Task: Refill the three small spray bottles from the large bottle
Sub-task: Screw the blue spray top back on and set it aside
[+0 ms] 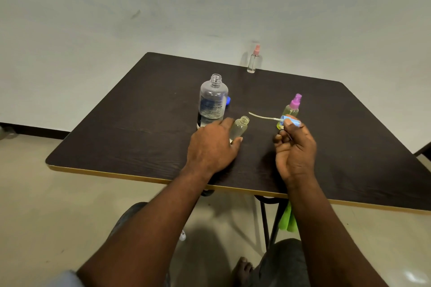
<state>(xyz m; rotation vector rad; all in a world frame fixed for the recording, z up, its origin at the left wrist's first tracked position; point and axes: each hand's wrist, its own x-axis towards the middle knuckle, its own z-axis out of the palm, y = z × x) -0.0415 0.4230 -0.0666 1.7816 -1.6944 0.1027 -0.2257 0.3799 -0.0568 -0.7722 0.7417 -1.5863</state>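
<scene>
Gripping the uncapped small bottle with your left hand, you hold it tilted just beside the open large bottle, whose blue cap lies behind. Your right hand pinches the blue spray head, its thin tube pointing left. The purple-topped bottle stands just behind it, and the pink-topped bottle is at the far edge of the dark woodgrain bench. The big label's too blurry to read.
</scene>
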